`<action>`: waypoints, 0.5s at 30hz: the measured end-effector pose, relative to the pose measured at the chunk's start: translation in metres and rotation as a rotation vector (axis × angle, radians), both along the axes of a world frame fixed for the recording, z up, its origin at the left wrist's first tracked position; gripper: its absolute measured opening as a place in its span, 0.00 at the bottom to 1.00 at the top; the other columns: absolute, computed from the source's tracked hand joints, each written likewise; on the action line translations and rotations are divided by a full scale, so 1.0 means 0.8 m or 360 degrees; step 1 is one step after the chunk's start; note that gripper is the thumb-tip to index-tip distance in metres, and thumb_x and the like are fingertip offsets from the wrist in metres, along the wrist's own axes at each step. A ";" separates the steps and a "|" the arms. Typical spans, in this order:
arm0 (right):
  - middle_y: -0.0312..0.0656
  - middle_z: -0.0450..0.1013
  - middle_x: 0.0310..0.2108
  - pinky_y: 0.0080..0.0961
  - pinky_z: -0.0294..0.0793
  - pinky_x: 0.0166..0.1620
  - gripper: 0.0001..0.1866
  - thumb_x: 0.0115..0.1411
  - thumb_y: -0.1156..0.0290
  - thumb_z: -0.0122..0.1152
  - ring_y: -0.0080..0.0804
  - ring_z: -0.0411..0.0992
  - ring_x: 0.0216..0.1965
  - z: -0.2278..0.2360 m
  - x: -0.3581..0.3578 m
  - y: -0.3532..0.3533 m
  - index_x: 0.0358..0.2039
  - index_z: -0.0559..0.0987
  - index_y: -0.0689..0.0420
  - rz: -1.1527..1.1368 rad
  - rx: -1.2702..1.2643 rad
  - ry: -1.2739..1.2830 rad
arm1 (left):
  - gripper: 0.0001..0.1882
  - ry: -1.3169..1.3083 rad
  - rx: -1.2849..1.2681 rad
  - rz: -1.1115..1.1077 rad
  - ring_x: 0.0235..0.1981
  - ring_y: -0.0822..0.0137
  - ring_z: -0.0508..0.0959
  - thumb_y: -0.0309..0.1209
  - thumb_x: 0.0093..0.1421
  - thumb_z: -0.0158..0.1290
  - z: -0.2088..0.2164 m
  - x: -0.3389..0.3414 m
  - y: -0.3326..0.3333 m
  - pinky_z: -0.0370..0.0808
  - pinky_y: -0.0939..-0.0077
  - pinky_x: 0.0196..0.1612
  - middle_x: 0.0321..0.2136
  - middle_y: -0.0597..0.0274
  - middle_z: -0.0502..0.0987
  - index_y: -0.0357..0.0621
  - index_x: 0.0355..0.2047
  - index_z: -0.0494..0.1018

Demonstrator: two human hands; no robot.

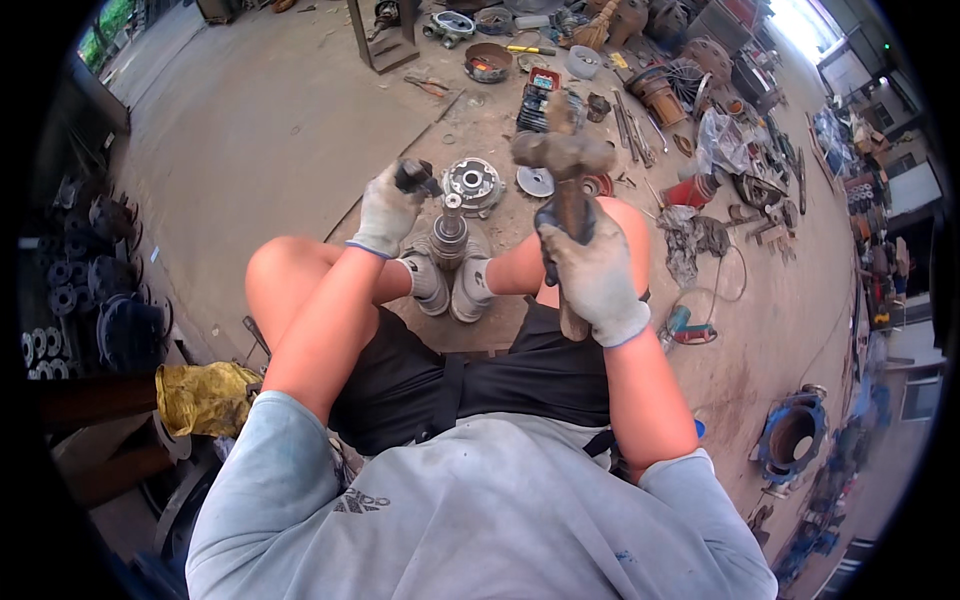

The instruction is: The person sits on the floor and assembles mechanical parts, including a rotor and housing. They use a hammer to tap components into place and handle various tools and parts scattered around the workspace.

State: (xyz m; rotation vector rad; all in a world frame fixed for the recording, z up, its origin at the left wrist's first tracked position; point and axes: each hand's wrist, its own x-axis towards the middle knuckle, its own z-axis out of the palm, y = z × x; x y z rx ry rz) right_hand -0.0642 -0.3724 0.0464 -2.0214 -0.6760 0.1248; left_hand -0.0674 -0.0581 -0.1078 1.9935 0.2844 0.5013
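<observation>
My right hand (595, 270), in a stained white work glove, is wrapped round the wooden handle of a hammer (563, 153). The hammer is raised over my right knee with its worn metal head at the top. My left hand (388, 212), gloved too, is closed at the upper left of a metal shaft (450, 232). Its dark fingertips hide whatever they may hold. The shaft stands upright between my shoes (470, 290), its narrow end up. Just beyond it a round metal end cover (473, 186) with a central hole lies on the floor.
A grey disc (535, 181) and a red ring part (597, 186) lie beyond my right knee. A green power tool (688, 328) with a cord rests at the right. Pliers (428, 86), a pan (488, 62) and scattered machine parts lie farther off. A yellow sack (205, 398) sits at the left.
</observation>
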 end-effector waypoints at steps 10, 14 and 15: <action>0.40 0.80 0.31 0.28 0.77 0.30 0.13 0.67 0.76 0.67 0.23 0.77 0.26 0.019 -0.011 0.002 0.51 0.80 0.62 -0.0234 0.0435 0.0430 | 0.15 0.0271 0.0247 -0.0099 0.45 0.51 0.87 0.24 0.61 0.65 -0.009 0.048 -0.077 0.83 0.61 0.50 0.43 0.48 0.88 0.40 0.49 0.82; 0.47 0.81 0.32 0.34 0.80 0.37 0.15 0.65 0.74 0.68 0.34 0.82 0.32 0.040 -0.020 0.006 0.52 0.81 0.62 -0.0274 0.0344 0.0566 | 0.15 0.0450 0.0351 -0.0070 0.45 0.45 0.87 0.27 0.61 0.66 -0.011 0.033 -0.089 0.83 0.55 0.48 0.40 0.46 0.87 0.40 0.48 0.82; 0.47 0.81 0.32 0.35 0.80 0.37 0.15 0.65 0.73 0.69 0.35 0.82 0.33 0.026 -0.017 0.005 0.52 0.81 0.62 -0.0286 0.0370 0.0482 | 0.15 0.0370 0.0490 -0.0010 0.44 0.46 0.87 0.26 0.61 0.65 -0.013 0.029 -0.093 0.83 0.56 0.47 0.40 0.48 0.87 0.41 0.49 0.82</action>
